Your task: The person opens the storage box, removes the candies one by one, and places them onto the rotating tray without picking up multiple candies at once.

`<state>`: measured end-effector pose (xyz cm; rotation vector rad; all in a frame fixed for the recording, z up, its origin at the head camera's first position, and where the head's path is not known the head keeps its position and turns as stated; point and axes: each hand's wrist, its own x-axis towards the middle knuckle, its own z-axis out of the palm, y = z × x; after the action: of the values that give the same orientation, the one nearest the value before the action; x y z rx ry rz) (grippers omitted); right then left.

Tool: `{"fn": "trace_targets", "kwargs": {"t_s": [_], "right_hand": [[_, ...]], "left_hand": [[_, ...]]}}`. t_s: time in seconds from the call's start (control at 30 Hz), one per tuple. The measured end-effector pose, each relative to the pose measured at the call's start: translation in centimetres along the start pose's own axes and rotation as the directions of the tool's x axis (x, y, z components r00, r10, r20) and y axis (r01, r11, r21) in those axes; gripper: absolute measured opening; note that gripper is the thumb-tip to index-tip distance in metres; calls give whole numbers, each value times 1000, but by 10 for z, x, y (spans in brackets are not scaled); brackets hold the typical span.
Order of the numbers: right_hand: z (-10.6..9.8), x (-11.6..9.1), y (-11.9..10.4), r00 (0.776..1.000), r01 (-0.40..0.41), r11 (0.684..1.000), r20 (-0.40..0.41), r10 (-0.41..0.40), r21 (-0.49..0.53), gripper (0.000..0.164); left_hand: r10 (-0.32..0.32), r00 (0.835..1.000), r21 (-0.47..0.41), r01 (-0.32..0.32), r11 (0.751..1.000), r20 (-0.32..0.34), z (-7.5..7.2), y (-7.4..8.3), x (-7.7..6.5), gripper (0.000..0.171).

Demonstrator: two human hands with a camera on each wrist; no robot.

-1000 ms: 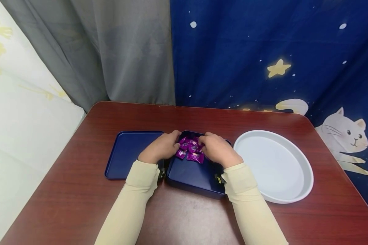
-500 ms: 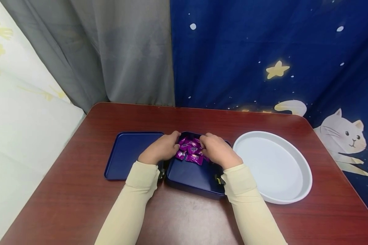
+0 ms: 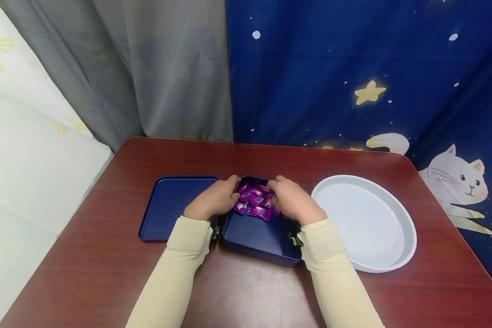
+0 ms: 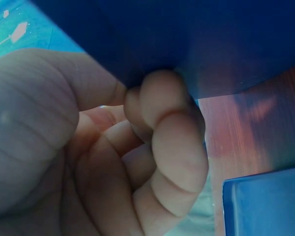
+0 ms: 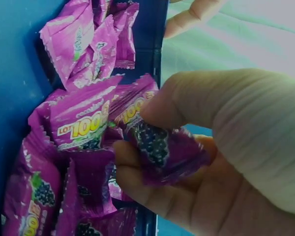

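Observation:
A dark blue rectangular box (image 3: 254,233) sits at the middle of the table, with several purple wrapped candies (image 3: 257,200) gathered in its far half. My left hand (image 3: 215,198) grips the box's left wall; in the left wrist view the curled fingers (image 4: 177,147) and thumb meet at the blue wall (image 4: 201,39). Over the far right part of the box is my right hand (image 3: 293,200). Its thumb and fingers pinch one grape-printed candy (image 5: 155,147), seen in the right wrist view beside the other candies (image 5: 78,118).
To the left lies a flat dark blue lid (image 3: 168,209), partly behind the left hand. A round white tray (image 3: 365,223) stands to the right, partly behind the right sleeve. Grey and blue curtains (image 3: 180,68) hang behind the reddish-brown table (image 3: 106,273).
The right hand's fingers have shifted slightly at the candies on the right side of the box. The left hand keeps its grip on the box wall.

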<state>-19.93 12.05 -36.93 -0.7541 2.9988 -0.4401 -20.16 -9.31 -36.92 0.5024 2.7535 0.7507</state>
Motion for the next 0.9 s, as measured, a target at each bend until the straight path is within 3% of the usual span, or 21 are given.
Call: {"fn": "trace_targets", "kwargs": {"t_s": [0.5, 0.9], "right_hand": [[-16, -4, -1, 995, 59, 997, -81, -56, 40, 10], [-34, -13, 3, 990, 68, 996, -125, -61, 59, 13]], "left_hand": [[0, 1000, -8, 0, 1000, 0, -1, 0, 0, 46], [-13, 1000, -18, 13, 1000, 1, 0, -1, 0, 46]]}}
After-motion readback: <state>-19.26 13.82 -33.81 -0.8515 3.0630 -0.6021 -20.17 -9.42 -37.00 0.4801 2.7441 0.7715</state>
